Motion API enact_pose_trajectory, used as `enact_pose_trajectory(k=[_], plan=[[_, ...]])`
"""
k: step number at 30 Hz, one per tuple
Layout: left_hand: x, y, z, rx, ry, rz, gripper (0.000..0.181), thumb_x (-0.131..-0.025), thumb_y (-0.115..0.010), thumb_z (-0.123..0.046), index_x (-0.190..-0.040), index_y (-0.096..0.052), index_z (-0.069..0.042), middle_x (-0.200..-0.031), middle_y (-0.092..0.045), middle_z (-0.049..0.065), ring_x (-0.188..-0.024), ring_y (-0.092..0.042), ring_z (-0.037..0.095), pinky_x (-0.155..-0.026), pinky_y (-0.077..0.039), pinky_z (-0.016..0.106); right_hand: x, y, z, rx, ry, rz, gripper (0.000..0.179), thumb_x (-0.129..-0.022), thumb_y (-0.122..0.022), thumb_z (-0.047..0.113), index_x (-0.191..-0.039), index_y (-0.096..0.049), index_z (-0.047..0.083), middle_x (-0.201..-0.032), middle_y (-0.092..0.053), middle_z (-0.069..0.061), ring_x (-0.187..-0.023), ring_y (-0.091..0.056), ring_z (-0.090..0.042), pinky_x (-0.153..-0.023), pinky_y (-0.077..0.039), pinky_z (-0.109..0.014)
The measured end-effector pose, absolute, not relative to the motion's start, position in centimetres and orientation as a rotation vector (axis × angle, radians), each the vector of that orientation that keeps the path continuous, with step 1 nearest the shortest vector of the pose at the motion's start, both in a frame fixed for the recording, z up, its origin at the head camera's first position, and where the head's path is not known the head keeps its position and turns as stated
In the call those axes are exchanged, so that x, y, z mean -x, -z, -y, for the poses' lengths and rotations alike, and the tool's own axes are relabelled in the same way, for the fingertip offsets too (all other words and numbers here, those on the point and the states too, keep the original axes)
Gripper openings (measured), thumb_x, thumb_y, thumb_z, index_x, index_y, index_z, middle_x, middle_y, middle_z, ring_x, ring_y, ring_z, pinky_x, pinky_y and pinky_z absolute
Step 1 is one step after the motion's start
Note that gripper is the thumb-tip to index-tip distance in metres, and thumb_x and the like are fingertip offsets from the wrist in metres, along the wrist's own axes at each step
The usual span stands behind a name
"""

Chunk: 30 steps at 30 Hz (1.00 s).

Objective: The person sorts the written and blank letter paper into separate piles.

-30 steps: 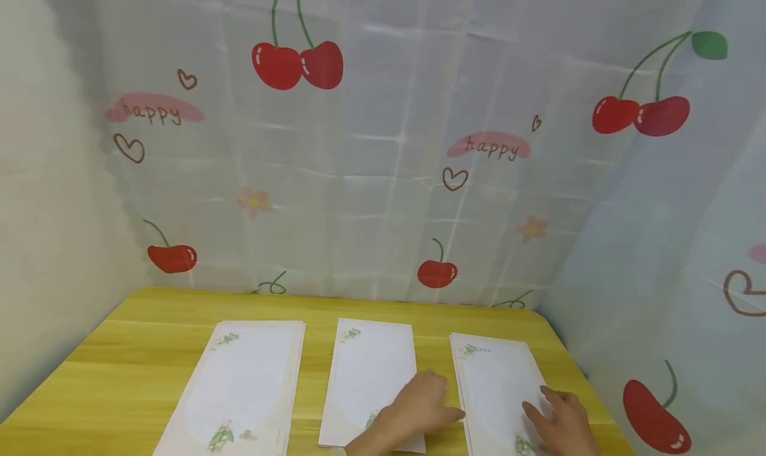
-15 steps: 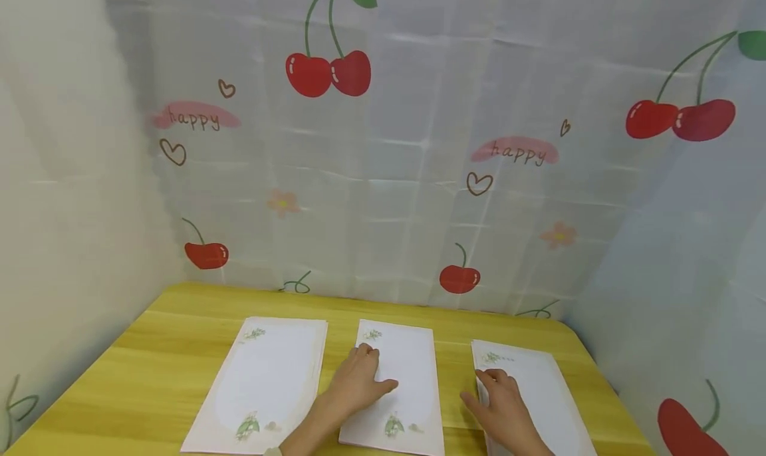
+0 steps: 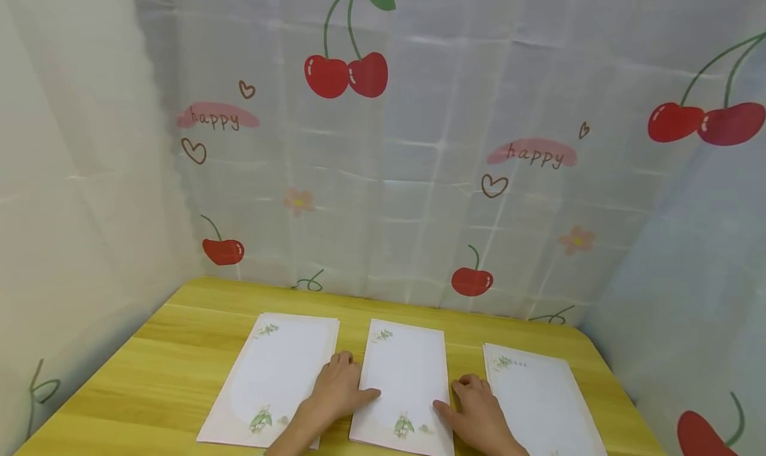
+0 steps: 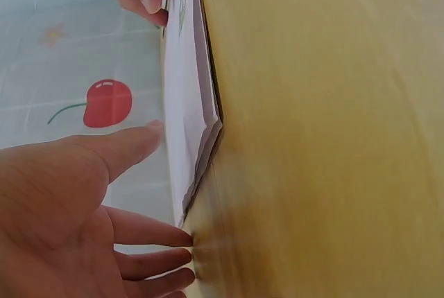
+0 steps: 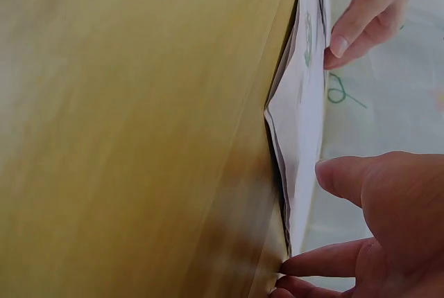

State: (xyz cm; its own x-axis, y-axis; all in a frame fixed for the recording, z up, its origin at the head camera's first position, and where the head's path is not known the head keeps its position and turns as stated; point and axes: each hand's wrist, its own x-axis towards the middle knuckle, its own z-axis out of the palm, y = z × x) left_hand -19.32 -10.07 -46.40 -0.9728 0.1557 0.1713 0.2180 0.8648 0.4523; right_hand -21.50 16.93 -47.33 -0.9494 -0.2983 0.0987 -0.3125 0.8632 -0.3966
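Three stacks of white letter paper with green plant prints lie side by side. My left hand (image 3: 336, 388) is at the left edge of the middle stack (image 3: 407, 373), its thumb reaching over the sheets. Opposite it, my right hand (image 3: 479, 411) is by the right edge, thumb tip at the paper. In the left wrist view, the left hand (image 4: 62, 201) has its fingers extended down to the tabletop beside the stack (image 4: 184, 97). The right wrist view shows the right hand (image 5: 402, 208) with relaxed fingers and thumb apart around the stack's edge (image 5: 298, 125).
The left stack (image 3: 272, 369) lies partly beneath the left forearm, and the right stack (image 3: 544, 396) is just right of the right hand. All rest on a yellow wood-grain table (image 3: 161, 356). A cherry-print curtain (image 3: 383, 210) hangs behind the table's back edge.
Both hands have moved left relative to the stacks: the right from the right stack to the middle one's right edge, the left to its left edge. The camera view has shifted left.
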Motion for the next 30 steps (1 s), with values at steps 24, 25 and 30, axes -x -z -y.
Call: enact_pose_trajectory(k=[24, 25, 30], plan=[[19.0, 46.2, 9.4, 0.309, 0.857, 2.904, 0.066, -0.086, -0.075, -0.044, -0.112, -0.063, 0.016, -0.127, -0.055, 0.028, -0.122, -0.047, 0.049, -0.102, -0.034, 0.061, 20.6, 47.2, -15.2, -0.437, -0.498, 2.991, 0.054, -0.087, -0.073, 0.044, -0.117, -0.067, -0.001, -0.116, -0.054, -0.016, -0.109, -0.049, -0.038, -0.074, -0.043, -0.062], [19.1, 46.2, 9.4, 0.311, 0.871, 2.904, 0.067, -0.087, -0.075, -0.044, -0.114, -0.062, 0.016, -0.128, -0.054, 0.029, -0.122, -0.047, 0.049, -0.102, -0.034, 0.061, 20.6, 47.2, -15.2, -0.442, -0.495, 2.987, 0.055, -0.087, -0.073, 0.043, -0.118, -0.066, -0.002, -0.117, -0.054, -0.017, -0.109, -0.049, -0.039, -0.074, -0.043, -0.062], [19.1, 46.0, 9.3, 0.323, 0.932, 2.874, 0.064, -0.088, -0.074, -0.041, -0.116, -0.062, 0.015, -0.129, -0.055, 0.03, -0.121, -0.05, 0.047, -0.101, -0.038, 0.059, 20.6, 46.9, -15.3, -0.464, -0.531, 2.961, 0.057, -0.089, -0.072, 0.037, -0.124, -0.063, -0.006, -0.121, -0.054, -0.021, -0.111, -0.049, -0.043, -0.078, -0.044, -0.063]])
